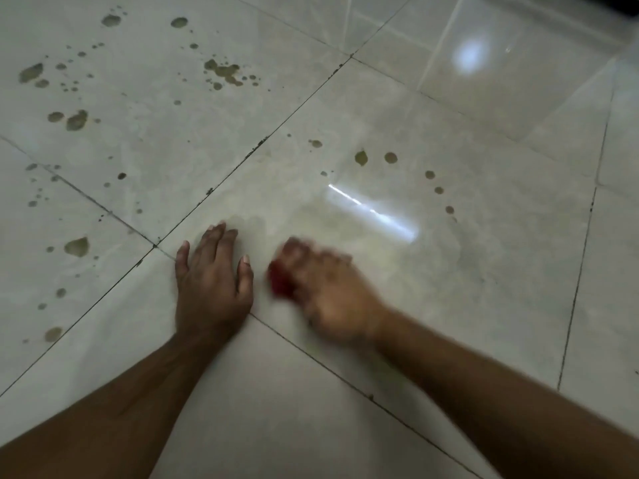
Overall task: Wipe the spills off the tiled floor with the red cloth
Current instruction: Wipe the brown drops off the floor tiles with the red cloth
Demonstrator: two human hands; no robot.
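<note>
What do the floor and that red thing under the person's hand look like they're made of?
The floor looks like glazed ceramic or polished stone tile: pale, glossy, mirroring a bright light streak, with dark grout lines between squares. The red cloth looks like soft fabric, bunched under the right hand, but motion blur hides any weave, so that is a guess.

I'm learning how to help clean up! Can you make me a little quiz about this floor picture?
1. True or false: the left hand lies flat on the tiled floor.
2. Which hand holds the red cloth? A) left B) right C) neither
3. Fill in: most brown spills still lie to the ______ of the hands.

Key:
1. True. Its fingers are straight and hold nothing.
2. B. The right hand, blurred, grips it.
3. Left. A few drops also sit ahead, to the right.
</note>
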